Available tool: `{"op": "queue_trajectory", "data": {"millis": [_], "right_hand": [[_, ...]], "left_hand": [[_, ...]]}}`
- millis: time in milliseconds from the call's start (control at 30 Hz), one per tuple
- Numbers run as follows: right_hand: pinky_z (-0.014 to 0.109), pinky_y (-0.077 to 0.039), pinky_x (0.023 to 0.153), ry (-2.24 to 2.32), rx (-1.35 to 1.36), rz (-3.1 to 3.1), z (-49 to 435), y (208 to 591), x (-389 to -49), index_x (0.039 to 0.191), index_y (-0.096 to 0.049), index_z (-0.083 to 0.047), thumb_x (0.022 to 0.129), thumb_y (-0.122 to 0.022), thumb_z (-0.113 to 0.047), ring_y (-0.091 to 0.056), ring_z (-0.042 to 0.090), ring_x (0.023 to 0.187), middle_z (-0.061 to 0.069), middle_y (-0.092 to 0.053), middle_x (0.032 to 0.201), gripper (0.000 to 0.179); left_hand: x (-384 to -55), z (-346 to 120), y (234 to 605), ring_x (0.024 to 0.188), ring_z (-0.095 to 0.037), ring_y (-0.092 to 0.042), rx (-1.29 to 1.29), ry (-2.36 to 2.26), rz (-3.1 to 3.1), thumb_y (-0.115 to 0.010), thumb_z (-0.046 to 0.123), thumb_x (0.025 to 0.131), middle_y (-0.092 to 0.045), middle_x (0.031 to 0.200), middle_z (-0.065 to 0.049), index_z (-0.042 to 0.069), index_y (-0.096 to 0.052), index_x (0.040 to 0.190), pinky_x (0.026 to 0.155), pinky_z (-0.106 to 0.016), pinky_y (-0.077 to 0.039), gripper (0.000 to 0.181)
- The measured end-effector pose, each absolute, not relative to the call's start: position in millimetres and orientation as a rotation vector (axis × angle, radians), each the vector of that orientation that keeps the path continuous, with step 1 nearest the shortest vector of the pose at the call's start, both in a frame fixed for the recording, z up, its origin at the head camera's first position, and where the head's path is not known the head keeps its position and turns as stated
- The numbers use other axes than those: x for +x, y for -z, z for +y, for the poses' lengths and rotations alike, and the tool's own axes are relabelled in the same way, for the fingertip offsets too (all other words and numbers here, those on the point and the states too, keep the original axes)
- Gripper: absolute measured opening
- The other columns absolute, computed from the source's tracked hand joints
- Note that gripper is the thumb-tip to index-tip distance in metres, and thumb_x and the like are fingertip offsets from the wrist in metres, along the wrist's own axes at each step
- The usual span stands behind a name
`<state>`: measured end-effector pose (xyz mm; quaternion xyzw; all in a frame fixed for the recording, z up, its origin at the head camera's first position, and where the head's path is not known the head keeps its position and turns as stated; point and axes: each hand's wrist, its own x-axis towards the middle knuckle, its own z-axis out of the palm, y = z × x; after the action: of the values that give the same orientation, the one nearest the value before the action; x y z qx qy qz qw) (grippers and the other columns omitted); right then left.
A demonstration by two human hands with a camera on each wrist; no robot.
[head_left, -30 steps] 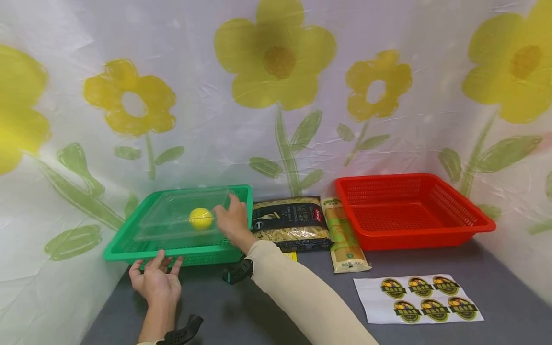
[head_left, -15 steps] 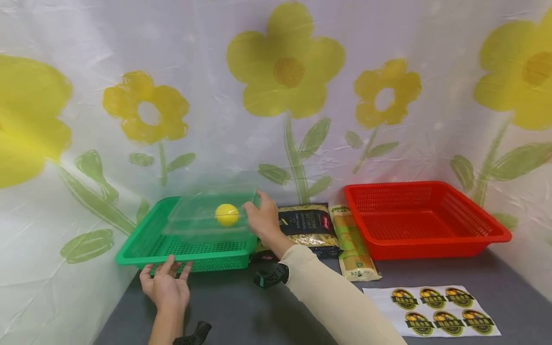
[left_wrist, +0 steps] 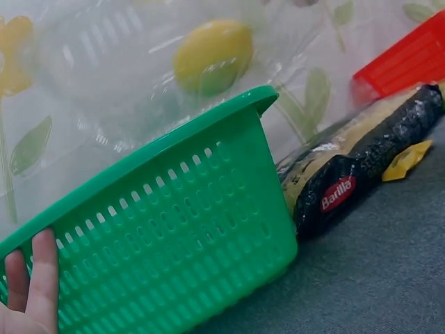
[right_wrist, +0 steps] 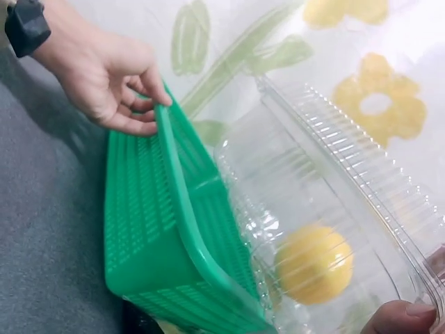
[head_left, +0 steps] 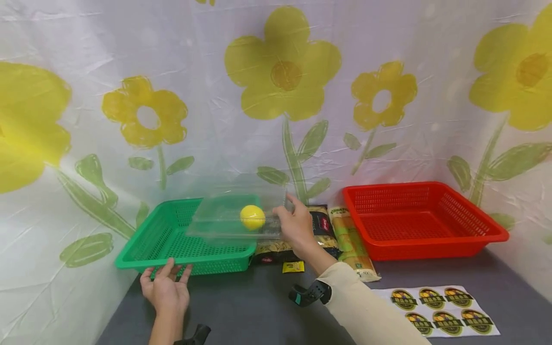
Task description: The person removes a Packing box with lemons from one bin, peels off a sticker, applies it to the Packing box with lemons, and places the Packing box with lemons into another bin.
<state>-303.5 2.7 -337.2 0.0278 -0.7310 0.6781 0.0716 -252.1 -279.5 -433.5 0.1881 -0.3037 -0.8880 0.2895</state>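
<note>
My right hand (head_left: 294, 223) holds a clear plastic clamshell box (right_wrist: 292, 153) by its right end, the thumb on the near side. Inside the box lies one round yellow fruit (head_left: 252, 217), lemon-like, toward the right end. The box is raised, its left part over the green basket (head_left: 233, 264) and its right part in front of the pasta bag (left_wrist: 361, 160). My left hand (head_left: 166, 290) holds the basket's front rim, fingers up against the outer wall and fingertips at the rim in the right wrist view. Some right-hand fingers are hidden behind the box.
A red basket (head_left: 431, 249) stands at the back right. Beside it lies a long, narrow food packet (head_left: 351, 244). A small yellow sachet (head_left: 293, 267) lies before the pasta bag. A white sticker sheet (head_left: 444, 306) is at front right. A flowered curtain (head_left: 207, 86) hangs behind.
My right hand has moved to the right with the clear plastic box, drawing it partly off the green basket. The yellow sachet has come into fuller view. My left hand stays at the basket rim.
</note>
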Motion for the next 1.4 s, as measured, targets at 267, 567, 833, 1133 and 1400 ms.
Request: {"op": "queue_trajectory", "data": {"millis": [267,567,833,1133,1400], "right_hand": [[0.026,-0.028,0.039,-2.179,0.073,-2.087,27,340,-282,0.152,-0.046,-0.025,0.092,-0.064,-0.017,-0.023,0.013,0.038,0.000,-0.035,0.069,0.064],[0.021,-0.030,0.038,-2.229,-0.002,-2.008,64,359,-258,0.150,-0.049,-0.016,0.092,-0.064,-0.011,-0.025,0.010,0.039,0.009,-0.050,0.099,0.060],[0.021,-0.028,0.036,-2.259,-0.031,-2.004,90,367,-231,0.148,-0.052,-0.017,0.092,-0.064,-0.007,-0.026,0.009,0.037,0.005,-0.045,0.090,0.058],[0.020,-0.028,0.037,-2.250,-0.084,-2.081,119,381,-212,0.149,-0.049,-0.023,0.095,-0.063,-0.008,-0.025,0.009,0.039,0.007,-0.044,0.096,0.058],[0.020,-0.027,0.037,-2.250,-0.151,-2.136,133,407,-201,0.150,-0.048,-0.022,0.092,-0.058,-0.004,-0.024,0.009,0.037,0.005,-0.043,0.094,0.061]], "left_hand": [[-254,-281,433,0.082,-0.016,-0.059,0.479,2.365,-0.820,-0.076,0.015,0.091,-0.039,0.119,-0.001,0.020,-0.028,0.121,0.080,-0.036,-0.062,0.056],[-255,-277,437,0.081,-0.016,-0.060,0.461,2.374,-0.812,-0.077,0.015,0.090,-0.044,0.116,-0.003,0.019,-0.028,0.121,0.079,-0.035,-0.062,0.058],[-253,-277,434,0.082,-0.016,-0.060,0.473,2.364,-0.817,-0.077,0.016,0.090,-0.041,0.118,-0.004,0.019,-0.028,0.118,0.081,-0.036,-0.062,0.056],[-251,-277,431,0.083,-0.015,-0.060,0.466,2.365,-0.834,-0.075,0.015,0.092,-0.041,0.116,-0.003,0.019,-0.028,0.120,0.081,-0.035,-0.062,0.055],[-251,-278,433,0.084,-0.015,-0.058,0.470,2.354,-0.845,-0.072,0.016,0.094,-0.039,0.116,-0.001,0.019,-0.025,0.119,0.085,-0.035,-0.061,0.054]]}}
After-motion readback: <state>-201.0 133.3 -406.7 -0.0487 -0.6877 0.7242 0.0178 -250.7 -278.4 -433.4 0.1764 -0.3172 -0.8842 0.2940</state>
